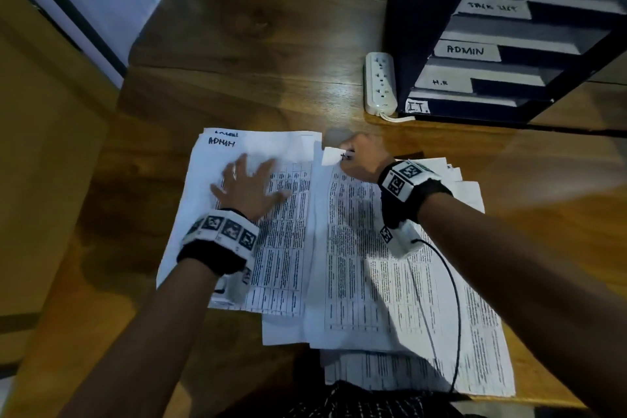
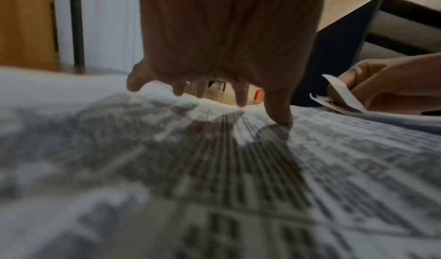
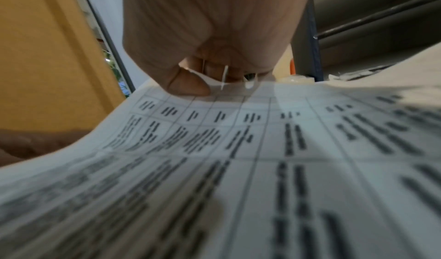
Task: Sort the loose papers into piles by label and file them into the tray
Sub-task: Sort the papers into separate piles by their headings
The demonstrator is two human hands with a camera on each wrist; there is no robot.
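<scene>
The left hand (image 1: 249, 185) is laid flat, fingers spread and straight, on the pile of printed sheets marked "ADMIN" (image 1: 244, 159) at the left of the wooden desk (image 1: 271, 78); in the left wrist view the thumb tip is seen pressed to the top sheet, while the other fingertips (image 2: 241, 101) are seen at or just above the paper. The right hand (image 1: 361, 159) is curled at the far edge of the top sheet (image 1: 353, 248) of the loose stack, and that sheet's upper corner is pinched between thumb and fingers, as shown in the right wrist view, where the thumb (image 3: 188, 85) is pressed on the printed table and the paper's edge is bent up against the curled fingers. A handwritten mark is visible on the pinched corner, but it cannot be read. The loose stack of papers (image 1: 441, 332) is fanned out untidily beneath and to the right of that sheet, just beside the ADMIN pile and partly overlapping it. The dark filing tray (image 1: 424, 27) is stood at the far right of the desk, well apart from the piles, with tiers labelled ADMIN, H.R and I.T.; the top label is blurred. A white power strip (image 1: 380, 83) is laid just beside the tray's left wall.
</scene>
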